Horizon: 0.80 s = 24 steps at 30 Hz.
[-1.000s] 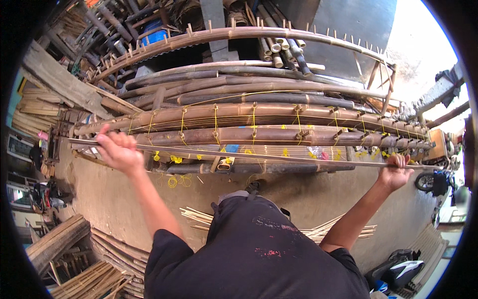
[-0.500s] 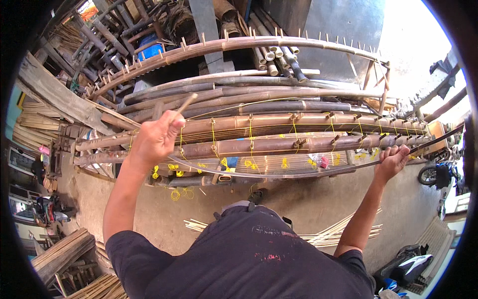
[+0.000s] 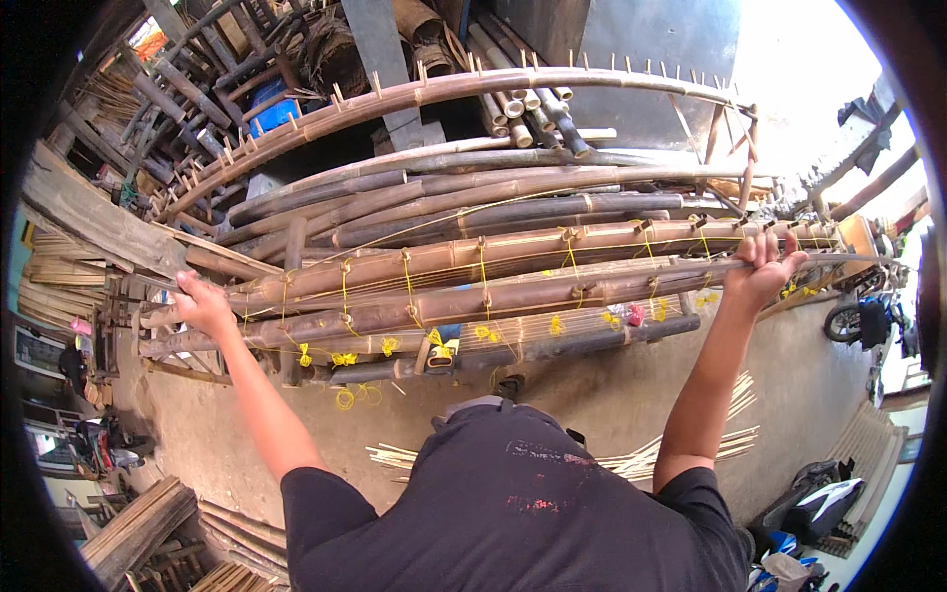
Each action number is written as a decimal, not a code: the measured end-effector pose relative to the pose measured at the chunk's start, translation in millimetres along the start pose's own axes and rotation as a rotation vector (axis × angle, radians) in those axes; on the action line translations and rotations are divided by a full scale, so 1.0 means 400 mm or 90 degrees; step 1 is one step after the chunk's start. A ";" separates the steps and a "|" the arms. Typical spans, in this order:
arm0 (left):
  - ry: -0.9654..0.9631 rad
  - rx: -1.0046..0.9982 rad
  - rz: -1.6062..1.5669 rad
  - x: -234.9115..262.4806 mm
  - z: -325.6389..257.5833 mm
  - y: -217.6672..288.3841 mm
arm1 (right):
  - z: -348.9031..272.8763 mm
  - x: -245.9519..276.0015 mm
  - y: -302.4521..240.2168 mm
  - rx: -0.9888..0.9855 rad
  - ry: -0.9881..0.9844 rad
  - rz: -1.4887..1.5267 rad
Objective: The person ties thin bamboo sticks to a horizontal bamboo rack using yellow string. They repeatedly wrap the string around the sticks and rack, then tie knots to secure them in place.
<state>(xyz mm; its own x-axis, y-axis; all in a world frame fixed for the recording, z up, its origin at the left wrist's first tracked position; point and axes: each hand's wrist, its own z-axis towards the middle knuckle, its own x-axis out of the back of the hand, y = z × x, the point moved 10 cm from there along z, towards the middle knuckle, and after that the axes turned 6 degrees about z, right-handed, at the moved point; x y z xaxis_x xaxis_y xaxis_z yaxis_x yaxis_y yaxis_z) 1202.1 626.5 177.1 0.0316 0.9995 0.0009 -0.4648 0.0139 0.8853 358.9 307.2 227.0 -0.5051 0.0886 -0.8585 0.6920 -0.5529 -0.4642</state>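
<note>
A long, thin bamboo strip (image 3: 853, 258) spans the work from side to side. My left hand (image 3: 205, 304) closes on it near its left part, beside the ends of two thick bamboo poles. My right hand (image 3: 762, 271) grips it farther right, fingers curled over it, and the strip's right end sticks out past that hand. Between my hands the strip runs close along the near bamboo pole (image 3: 444, 304); whether it touches is unclear. Yellow cords loop around this pole and the far bamboo pole (image 3: 444, 255), with thin strings stretched between them.
Beyond lies a pile of bamboo poles (image 3: 513, 212) under a curved, pegged bamboo rail (image 3: 424, 94). Yellow cord knots (image 3: 343, 359) hang along the near side. Thin bamboo sticks (image 3: 740, 439) lie on the floor, right of me. A motorcycle (image 3: 856, 321) stands at the far right.
My left hand has moved left, and my right hand away from me. The strip, bowed toward me before, now lies straighter along the near pole.
</note>
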 end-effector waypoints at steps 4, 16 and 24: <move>0.140 0.073 0.024 0.106 0.050 -0.150 | 0.199 0.203 0.012 -0.123 0.103 0.067; 0.132 0.454 -0.049 0.086 -0.009 -0.701 | 0.199 0.186 0.278 0.036 0.082 -0.161; -0.464 -0.220 0.156 -0.527 -0.581 -0.130 | 0.216 0.235 0.305 0.016 0.212 -0.121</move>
<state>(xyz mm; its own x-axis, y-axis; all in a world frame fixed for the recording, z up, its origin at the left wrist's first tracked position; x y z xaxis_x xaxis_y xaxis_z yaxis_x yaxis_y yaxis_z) 1014.0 421.5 22.7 0.4028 0.7090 0.5789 -0.7736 -0.0744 0.6293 351.1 176.4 108.4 -0.4250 0.4530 -0.7836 0.5873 -0.5207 -0.6196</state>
